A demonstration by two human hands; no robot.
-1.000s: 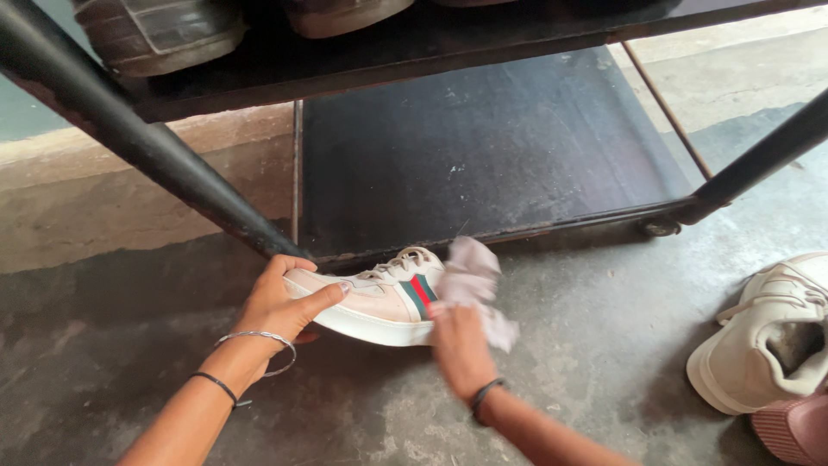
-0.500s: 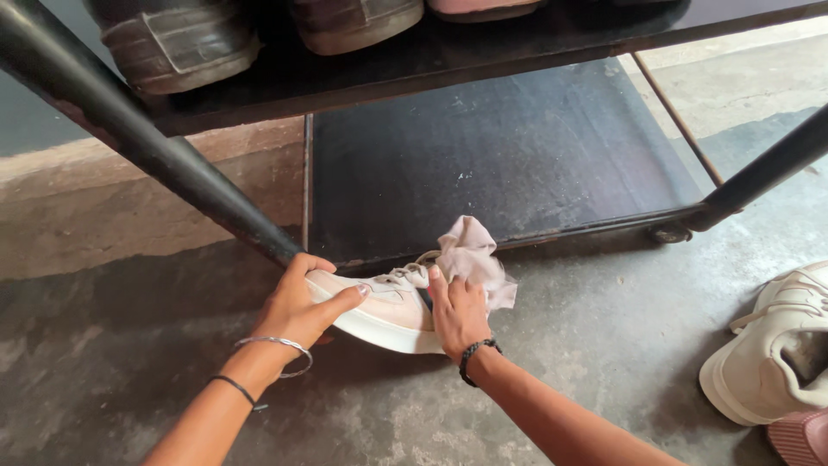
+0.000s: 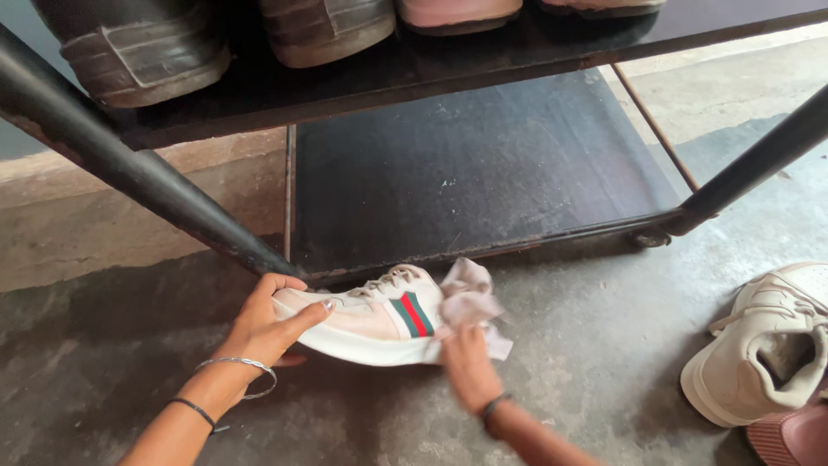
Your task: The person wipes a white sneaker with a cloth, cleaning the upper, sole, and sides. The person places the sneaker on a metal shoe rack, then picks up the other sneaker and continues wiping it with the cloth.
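Head view, looking down at a grey concrete floor [image 3: 604, 345] in front of a black metal shoe rack [image 3: 483, 173].

Left hand [image 3: 267, 324] grips the toe end of a white low-top sneaker with a green-red-green side stripe and pale laces [image 3: 371, 319]. Thumb on top of the toe, fingers curled under the front of the sole. Hand is closed on the shoe. Thin silver bangle [image 3: 246, 367] and a thin black band [image 3: 197, 412] on that wrist.

Sneaker lies on the floor on its side/slightly tilted, toe pointing to the person's left, heel to the right, just in front of the rack's bottom shelf edge. Stripe faces the camera.

Right hand [image 3: 470, 367] is motion-blurred, pressed on a crumpled pale pinkish-white cloth [image 3: 470, 302] at the heel end of the sneaker. Fingers look wrapped on the cloth, cloth touching the heel and bunched up above it; a corner trails onto the floor at right. Dark band [image 3: 493, 404] on the right wrist.

Rack: slanted black tube legs on both sides, dark lower shelf board bare and dusty, upper shelf carrying the heels of several shoes: a dark grey-soled shoe [image 3: 129, 47] at left, a brown shoe with a tan sole [image 3: 328, 30] beside it, and a pinkish shoe [image 3: 457, 10] next.

Far right on the floor, well apart from the hands: a cream-white sneaker [image 3: 768, 354] lying on its side, opening facing the camera, and part of a pink ribbed shoe [image 3: 798, 436] touching it at the frame corner.
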